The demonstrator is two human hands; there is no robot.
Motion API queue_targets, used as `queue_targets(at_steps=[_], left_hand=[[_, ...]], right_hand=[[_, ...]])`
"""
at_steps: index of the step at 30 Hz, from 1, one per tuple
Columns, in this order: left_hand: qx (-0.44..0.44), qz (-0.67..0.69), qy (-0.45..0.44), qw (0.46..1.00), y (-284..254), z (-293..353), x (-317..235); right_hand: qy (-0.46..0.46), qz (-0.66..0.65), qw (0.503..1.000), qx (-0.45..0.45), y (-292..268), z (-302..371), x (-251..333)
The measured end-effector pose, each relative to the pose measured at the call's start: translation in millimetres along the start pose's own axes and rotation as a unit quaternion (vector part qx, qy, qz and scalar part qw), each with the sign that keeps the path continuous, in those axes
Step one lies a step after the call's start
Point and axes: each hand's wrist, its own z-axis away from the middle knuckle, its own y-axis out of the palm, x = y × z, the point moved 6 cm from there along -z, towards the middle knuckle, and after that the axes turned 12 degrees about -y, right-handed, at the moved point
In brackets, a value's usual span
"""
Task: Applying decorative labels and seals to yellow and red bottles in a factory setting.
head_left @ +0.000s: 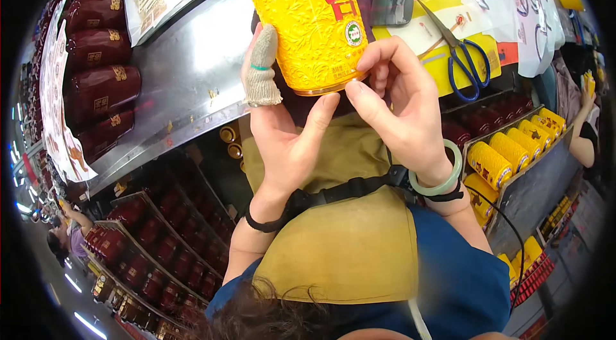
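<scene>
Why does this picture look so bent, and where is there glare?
Head view: the wide fisheye lens bends straight edges toward the dark rim; head view: white glare lies on the metal bench, while the yellow bottle looks fairly sharp.

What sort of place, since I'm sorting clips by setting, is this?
Probably a factory or workshop: many dark red jars, rows of yellow jars, and a metal workbench with scissors.

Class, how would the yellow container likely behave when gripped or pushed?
The yellow container probably rolls when laid down, given its rounded body. Its raised pattern may aid grip despite the gloss. It seems stiff: no dent shows where the right hand touches.
</scene>
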Motion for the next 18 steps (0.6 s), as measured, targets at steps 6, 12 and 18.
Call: queue_targets(at_steps=[6,12,18], left_hand=[[0.006,0.007,-0.01,1.0,1.1,2.5,2.5],[-0.007,-0.011,0.013,1.0,4.9,4.7,4.4],[-0.019,-0.026,0.017,0.999,6.6,4.8,4.3]], right_hand=[[-0.011,0.06,0.998,0.007,1.6,-3.0,2.5],[0.018,0.017,1.0,-0.011,5.5,-0.2,1.3],[-0.037,0.033,0.999,-0.013,5.8,0.0,-0.2]])
